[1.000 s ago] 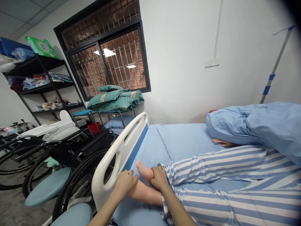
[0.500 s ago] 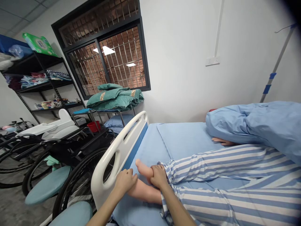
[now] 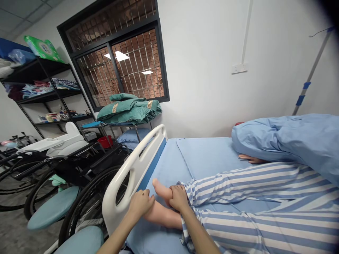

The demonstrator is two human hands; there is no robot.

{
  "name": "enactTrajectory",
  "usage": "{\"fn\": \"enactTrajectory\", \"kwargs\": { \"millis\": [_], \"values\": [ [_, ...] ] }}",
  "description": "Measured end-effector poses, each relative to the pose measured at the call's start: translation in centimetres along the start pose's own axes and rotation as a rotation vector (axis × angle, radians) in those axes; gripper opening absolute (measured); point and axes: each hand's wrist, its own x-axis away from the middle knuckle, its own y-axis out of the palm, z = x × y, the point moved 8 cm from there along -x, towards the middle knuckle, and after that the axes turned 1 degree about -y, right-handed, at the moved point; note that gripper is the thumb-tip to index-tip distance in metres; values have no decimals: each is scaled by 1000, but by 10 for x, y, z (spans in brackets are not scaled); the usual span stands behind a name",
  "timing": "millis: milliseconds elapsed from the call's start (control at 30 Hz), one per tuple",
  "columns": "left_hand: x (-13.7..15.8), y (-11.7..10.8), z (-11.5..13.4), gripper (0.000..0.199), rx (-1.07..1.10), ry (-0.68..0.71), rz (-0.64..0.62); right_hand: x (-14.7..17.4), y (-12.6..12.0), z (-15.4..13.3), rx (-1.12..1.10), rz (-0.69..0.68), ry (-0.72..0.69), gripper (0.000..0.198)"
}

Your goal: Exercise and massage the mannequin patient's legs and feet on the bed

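Observation:
A figure in blue-and-white striped trousers [image 3: 254, 183] lies on the bed; I cannot tell whether it is a person or a manikin. My left hand [image 3: 141, 204] is closed around the toe end of the nearer foot [image 3: 156, 213], its fingertips hidden behind it. Around the ankle of the farther foot [image 3: 161, 191] my right hand [image 3: 179, 198] is wrapped, just below the trouser cuff. The bare lower part of the nearer leg [image 3: 171, 218] passes under my right wrist. A blue quilt [image 3: 286, 137] covers the figure's upper body, and one hand [image 3: 251, 159] shows at its edge.
A white bed end board [image 3: 109, 203] stands just left of my left hand. Beyond it are wheelchairs [image 3: 79, 208] and a black shelf rack [image 3: 57, 95]. Green folded bedding [image 3: 129, 111] lies under the window. A pole [image 3: 312, 74] rises behind the bed at right.

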Motion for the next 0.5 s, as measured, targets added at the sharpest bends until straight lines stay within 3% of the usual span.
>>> {"fn": "enactTrajectory", "kwargs": {
  "millis": [200,500],
  "values": [
    [-1,2,0,39,-53,21,46,-1,2,2,-8,16,-11,29],
    [1,-7,20,45,-134,162,-6,1,1,1,22,4,2,20]
  ]
}}
